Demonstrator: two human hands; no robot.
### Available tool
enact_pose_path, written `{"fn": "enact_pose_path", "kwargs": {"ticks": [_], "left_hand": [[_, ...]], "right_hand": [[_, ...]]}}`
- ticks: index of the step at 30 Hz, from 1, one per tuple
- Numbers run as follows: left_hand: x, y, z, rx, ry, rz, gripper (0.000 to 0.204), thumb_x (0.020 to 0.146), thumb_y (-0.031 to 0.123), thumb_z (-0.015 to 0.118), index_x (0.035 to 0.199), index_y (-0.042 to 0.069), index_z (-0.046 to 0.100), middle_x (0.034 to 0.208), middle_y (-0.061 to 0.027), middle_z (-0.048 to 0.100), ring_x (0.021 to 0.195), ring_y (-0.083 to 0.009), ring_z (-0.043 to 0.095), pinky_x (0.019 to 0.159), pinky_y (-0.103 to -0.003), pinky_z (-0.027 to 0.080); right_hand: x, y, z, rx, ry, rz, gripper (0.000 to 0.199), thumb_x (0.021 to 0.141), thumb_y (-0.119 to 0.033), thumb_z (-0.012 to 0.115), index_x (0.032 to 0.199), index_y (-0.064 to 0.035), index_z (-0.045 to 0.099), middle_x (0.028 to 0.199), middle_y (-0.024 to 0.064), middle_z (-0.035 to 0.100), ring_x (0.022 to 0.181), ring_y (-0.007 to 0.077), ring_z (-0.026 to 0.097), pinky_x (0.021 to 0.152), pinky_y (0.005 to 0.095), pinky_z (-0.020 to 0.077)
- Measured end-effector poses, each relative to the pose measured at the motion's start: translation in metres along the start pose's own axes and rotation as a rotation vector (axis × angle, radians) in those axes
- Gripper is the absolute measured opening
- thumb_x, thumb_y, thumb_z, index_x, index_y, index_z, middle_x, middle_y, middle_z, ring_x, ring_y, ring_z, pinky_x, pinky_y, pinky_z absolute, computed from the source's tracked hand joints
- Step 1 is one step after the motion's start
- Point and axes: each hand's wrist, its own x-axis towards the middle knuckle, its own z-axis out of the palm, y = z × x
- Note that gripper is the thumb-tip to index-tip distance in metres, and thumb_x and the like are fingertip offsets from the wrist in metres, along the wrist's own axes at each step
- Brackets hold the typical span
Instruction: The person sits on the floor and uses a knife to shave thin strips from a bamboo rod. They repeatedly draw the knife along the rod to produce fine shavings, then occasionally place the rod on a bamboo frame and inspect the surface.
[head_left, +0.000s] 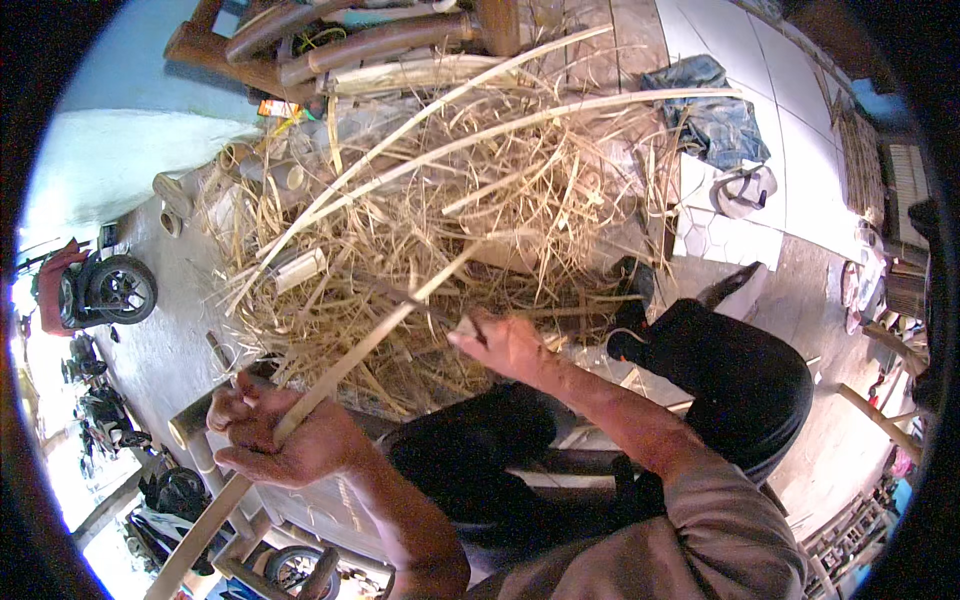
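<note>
We see our left hand (pixel 285 440) wrapped around a long bamboo strip (pixel 360 345), fingers curled and pressed together over it with the thumb closing from the near side. The strip runs out past the fingertips up toward the right, over our dark-trousered knees, and below the heel of the hand it carries on down to the lower left edge of the view. Our right hand (pixel 505 345) sits just beyond the strip's upper stretch, fingers bent and pinching something small and pale; whether that is a blade handle or the strip's split end we cannot tell. Straight ahead of both sets of fingers lies a big loose pile of bamboo shavings (pixel 420 230), with a few long pale slats (pixel 520 120) lying across its top. Beyond the pile, thick bamboo poles (pixel 380 40) are stacked. Off past the right fingers, well apart, a crumpled blue cloth (pixel 715 110) lies on the white tiled floor (pixel 790 130). No container shows clearly.
</note>
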Motion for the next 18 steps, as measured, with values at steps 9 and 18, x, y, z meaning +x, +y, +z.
{"fn": "enact_pose_path", "kwargs": {"ticks": [9,18], "left_hand": [[-0.003,0.001,0.019,0.098,0.186,0.019,0.041,0.102,0.042,0.039,0.096,0.005,0.056,0.095,-0.0079,0.056,0.1,-0.0227,0.054,0.099,-0.045,0.042],[0.007,0.004,0.004,0.012,0.134,-0.034,0.042,0.101,0.039,0.04,0.093,0.003,0.059,0.092,-0.0113,0.059,0.094,-0.0245,0.058,0.103,-0.05,0.041]], "right_hand": [[0.029,0.07,0.0,0.254,-0.181,0.56,0.059,0.097,-0.05,0.051,0.11,0.0075,0.057,0.071,0.0221,0.064,0.056,0.0321,0.066,0.05,0.0431,0.0524],[0.032,0.108,0.009,0.226,0.071,0.439,0.06,0.097,-0.055,0.05,0.094,0.0042,0.06,0.064,0.02,0.061,0.059,0.0361,0.063,0.061,0.0465,0.0521]]}}
